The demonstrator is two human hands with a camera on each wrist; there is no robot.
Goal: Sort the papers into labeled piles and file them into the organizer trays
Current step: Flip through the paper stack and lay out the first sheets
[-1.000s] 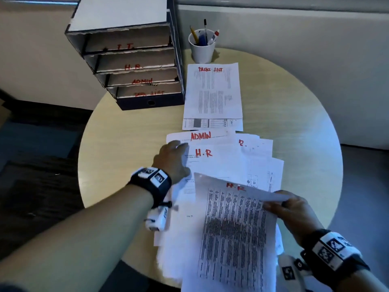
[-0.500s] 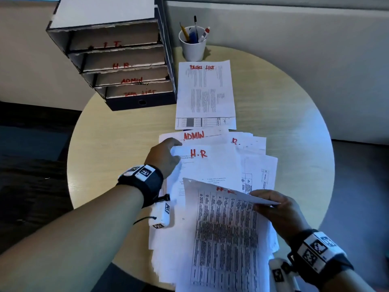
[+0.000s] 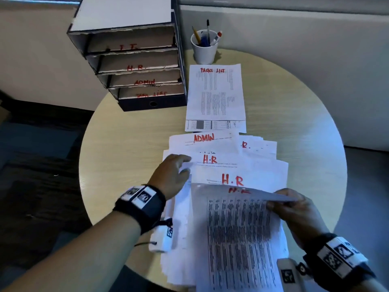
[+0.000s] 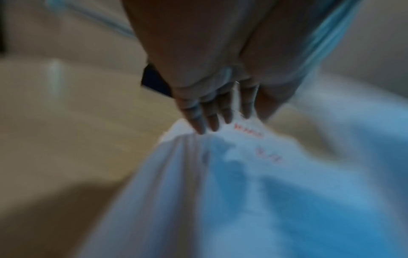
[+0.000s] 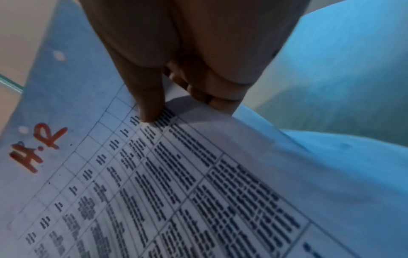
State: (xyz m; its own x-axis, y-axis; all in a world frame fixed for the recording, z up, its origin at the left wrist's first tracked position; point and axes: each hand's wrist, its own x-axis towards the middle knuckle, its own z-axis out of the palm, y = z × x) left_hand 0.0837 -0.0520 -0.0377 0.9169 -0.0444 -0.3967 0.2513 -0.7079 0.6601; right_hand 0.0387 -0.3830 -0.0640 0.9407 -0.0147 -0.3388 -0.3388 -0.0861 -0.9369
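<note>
Since a second ago, slid back toward the near edge: left hand (image 3: 171, 175), now resting lower on the fanned pile, with a second "H.R" sheet (image 3: 242, 178) uncovered beneath the first. Right hand (image 3: 294, 211) much as before, lifted sheet higher at its far edge.

Printed table sheet (image 3: 237, 239): white, dense black rows in a ruled grid, "H.R" in red marker at the top. Pinched at its upper right corner, thumb (image 5: 150, 97) flat on the printed face, remaining fingers (image 5: 212, 94) curled underneath. Far edge raised off the pile, near edge trailing down over the table rim toward the camera.

Fanned pile of papers (image 3: 210, 152): white sheets overlapping on the round table (image 3: 130, 144), red headings "ADMIN" and "H.R" showing. Left fingers (image 4: 205, 120) extended and close together, tips pressing the pile's left edge, nothing gripped; wrist view blurred.

Beyond the pile, apart from it, "TASK LIST" sheets (image 3: 215, 93) flat on the table. At the far left, cardboard organizer (image 3: 136, 60) with four trays marked I.T., H.R., ADMIN, TASK LIST from top to bottom. Just right of it, white cup (image 3: 204, 50) holding pens.
</note>
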